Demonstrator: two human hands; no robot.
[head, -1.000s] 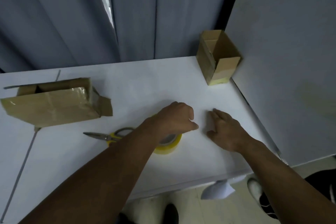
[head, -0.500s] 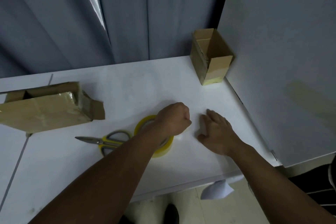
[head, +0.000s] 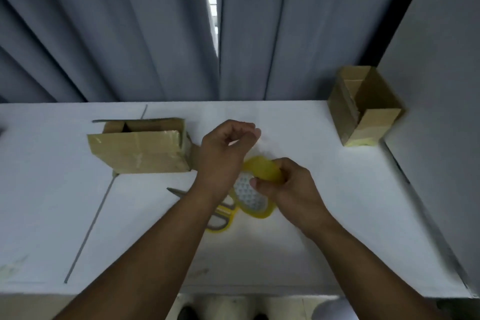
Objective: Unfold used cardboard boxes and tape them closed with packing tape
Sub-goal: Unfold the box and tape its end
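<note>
My right hand [head: 291,189] grips a yellow roll of packing tape [head: 262,169] and holds it tilted just above the white table [head: 324,247]. Up and to the left of the roll, my left hand [head: 226,150] has its fingertips pinched together on what looks like the faint, clear free end of the tape. A taped cardboard box [head: 140,148] lies on its side left of my left hand, open at its far side. A second, smaller cardboard box [head: 363,109] stands open at the table's far right corner.
Yellow-handled scissors [head: 220,215] lie on the table under my left wrist, blades pointing left. Grey curtains [head: 130,34] hang behind the table, and a grey panel [head: 441,112] bounds its right side. The table's front edge is near my body.
My right hand left the table top and took up the tape roll. My left hand came off the roll and rose, pinching above it. The view shifted, so both boxes appear further right.
</note>
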